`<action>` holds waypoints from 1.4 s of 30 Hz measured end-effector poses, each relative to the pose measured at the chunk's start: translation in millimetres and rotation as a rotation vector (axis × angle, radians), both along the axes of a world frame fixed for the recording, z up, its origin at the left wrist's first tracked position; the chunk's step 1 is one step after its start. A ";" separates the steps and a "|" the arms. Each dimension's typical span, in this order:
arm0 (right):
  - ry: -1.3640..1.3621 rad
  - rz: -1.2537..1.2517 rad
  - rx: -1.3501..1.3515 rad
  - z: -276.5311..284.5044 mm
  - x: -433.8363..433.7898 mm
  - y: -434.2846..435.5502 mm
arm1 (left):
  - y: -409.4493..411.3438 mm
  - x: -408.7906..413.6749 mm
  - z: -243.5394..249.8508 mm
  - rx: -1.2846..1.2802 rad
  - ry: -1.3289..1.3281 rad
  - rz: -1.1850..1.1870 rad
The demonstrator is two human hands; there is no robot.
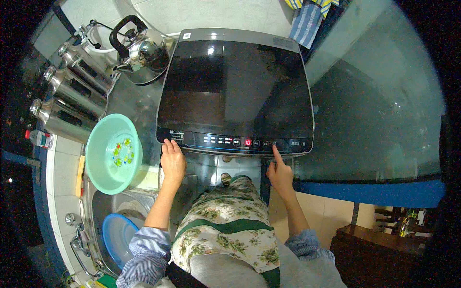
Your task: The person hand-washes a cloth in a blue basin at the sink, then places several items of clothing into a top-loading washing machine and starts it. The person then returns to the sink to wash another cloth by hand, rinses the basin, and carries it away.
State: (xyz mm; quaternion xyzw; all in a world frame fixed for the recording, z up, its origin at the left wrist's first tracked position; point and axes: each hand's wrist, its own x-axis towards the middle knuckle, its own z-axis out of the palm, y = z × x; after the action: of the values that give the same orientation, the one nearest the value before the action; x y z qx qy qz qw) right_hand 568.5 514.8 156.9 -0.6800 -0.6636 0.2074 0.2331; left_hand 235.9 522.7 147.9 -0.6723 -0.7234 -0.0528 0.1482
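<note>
A top-loading washing machine with a dark glass lid stands before me, its lid down. Along its front edge runs a control panel with lit marks and a glowing red display. My right hand points its index finger at the panel, right of the display, and the fingertip appears to touch it. The other fingers are curled, holding nothing. At the panel's left end, the fingertips of my left hand rest on the machine's front edge; this hand is empty too.
Left are a steel kettle, several steel thermos flasks and a green basin with a floral print. A blue basin sits in the sink beside a tap. A glass panel spans the right; a striped cloth hangs behind.
</note>
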 end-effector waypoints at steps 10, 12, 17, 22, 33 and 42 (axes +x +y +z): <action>-0.167 0.020 0.121 -4.3 -1.5 5.4 | -2.0 -2.8 -0.1 0.034 -0.068 -0.022; -0.166 0.014 0.120 -6.1 -1.7 5.3 | -3.1 -0.2 5.6 0.021 -0.082 -0.026; -0.093 0.016 0.116 -5.9 -1.3 6.3 | -1.0 -4.5 -8.3 -0.010 -0.083 0.017; -0.050 -0.011 0.088 -9.1 0.0 6.0 | -2.1 -0.9 -3.4 -0.030 -0.128 0.023; -0.227 0.009 0.155 -2.4 -0.5 7.2 | 0.4 0.7 -0.6 -0.014 -0.061 0.022; -0.111 -0.036 0.060 -2.8 0.2 7.6 | -0.7 0.3 0.3 -0.021 -0.065 0.010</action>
State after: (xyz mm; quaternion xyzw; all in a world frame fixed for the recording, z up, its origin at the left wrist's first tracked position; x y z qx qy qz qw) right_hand 568.7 522.4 154.1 -0.6948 -0.6692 0.1451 0.2199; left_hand 236.2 521.9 148.2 -0.6683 -0.7316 -0.0662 0.1176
